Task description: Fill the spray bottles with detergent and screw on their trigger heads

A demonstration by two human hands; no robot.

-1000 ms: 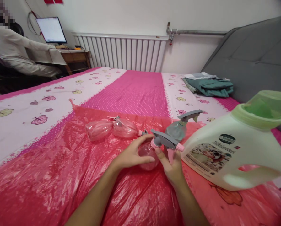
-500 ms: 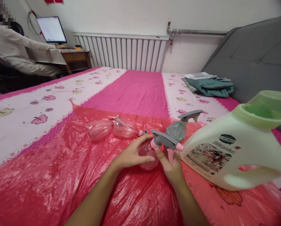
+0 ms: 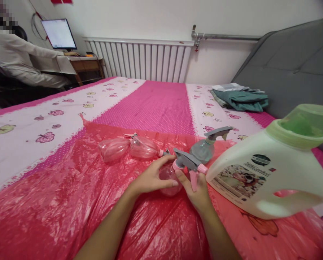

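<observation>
A clear spray bottle [image 3: 168, 181] with a grey and pink trigger head [image 3: 187, 161] stands upright between my hands on the red plastic sheet [image 3: 101, 202]. My left hand [image 3: 152, 177] is wrapped round the bottle's body from the left. At the pink collar, my right hand [image 3: 196, 191] grips from the right, its thumb pressed near the neck and its other fingers partly hidden. Just behind stands another spray bottle [image 3: 201, 151] with a grey head. Two clear bottles, one at the left [image 3: 114, 149] and one nearer my hand [image 3: 144, 147], lie on their sides.
A large white detergent jug [image 3: 253, 180] with a green cap stands close on the right. Folded cloths [image 3: 239, 98] lie by the grey headboard [image 3: 293, 65]. Beyond the bed are a radiator [image 3: 139, 59] and, at the left, a person [image 3: 28, 57] seated by a monitor [image 3: 59, 34].
The trigger head has turned slightly, its pink nozzle shifting a little left. My right hand has moved slightly left with it; my left hand stays in place.
</observation>
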